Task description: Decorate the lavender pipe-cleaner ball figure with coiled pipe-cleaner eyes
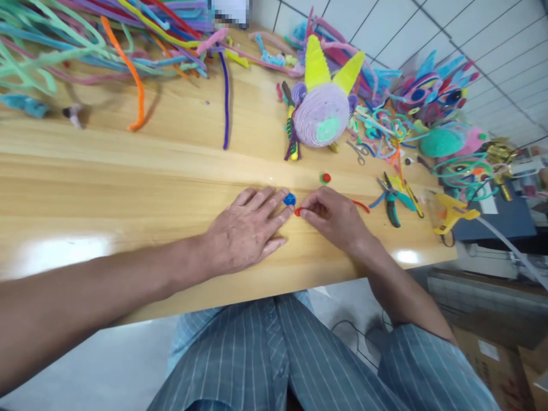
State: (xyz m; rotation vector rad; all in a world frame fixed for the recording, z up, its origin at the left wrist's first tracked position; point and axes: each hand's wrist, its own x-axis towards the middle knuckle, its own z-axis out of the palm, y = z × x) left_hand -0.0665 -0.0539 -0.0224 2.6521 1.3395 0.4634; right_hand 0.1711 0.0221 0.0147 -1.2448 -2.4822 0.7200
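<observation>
My left hand (248,228) lies flat on the wooden table (107,188), fingers stretched out, its fingertips beside a small blue coiled piece (290,199). My right hand (334,220) pinches the end of a red pipe cleaner (298,212) against the table; the red strand reappears behind the hand (362,206). A small red and green coil (326,178) sits just beyond my right hand.
A purple coiled head with yellow ears (323,111) stands at the middle back. Loose pipe cleaners (128,40) cover the far left. Pliers (391,200), scissors (358,152), a yellow glue gun (451,214) and colourful craft figures (432,97) lie at the right.
</observation>
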